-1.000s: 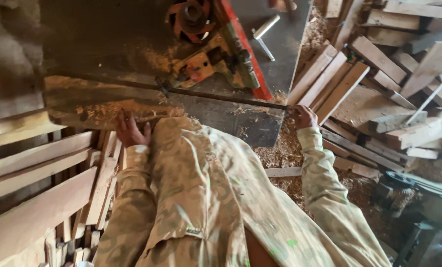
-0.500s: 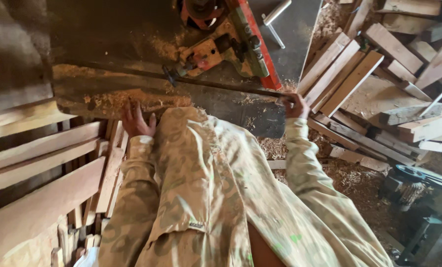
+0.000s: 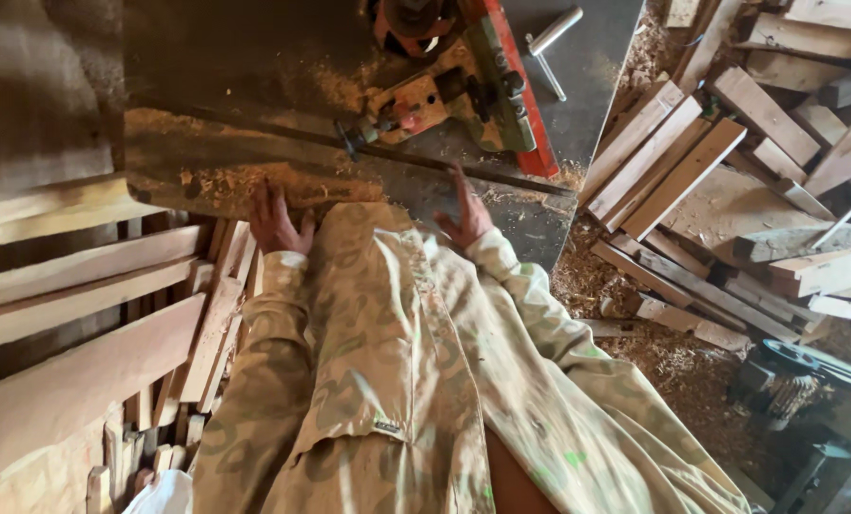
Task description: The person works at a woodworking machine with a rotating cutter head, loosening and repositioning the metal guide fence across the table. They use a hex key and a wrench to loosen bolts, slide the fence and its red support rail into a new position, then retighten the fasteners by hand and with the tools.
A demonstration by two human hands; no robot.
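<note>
While the left hand (image 3: 278, 221) lies flat and open on the sawdusty plank (image 3: 225, 181) to hold it down, the right hand (image 3: 467, 211) rests open on the saw counter (image 3: 530, 224), holding nothing, near the long metal rod (image 3: 463, 167).

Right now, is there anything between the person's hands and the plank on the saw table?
Nothing visible. The left hand lies flat on the sawdust-covered plank near its close edge. The right hand rests open on the grey saw table, just past the plank's end, with bare table between them.
</note>
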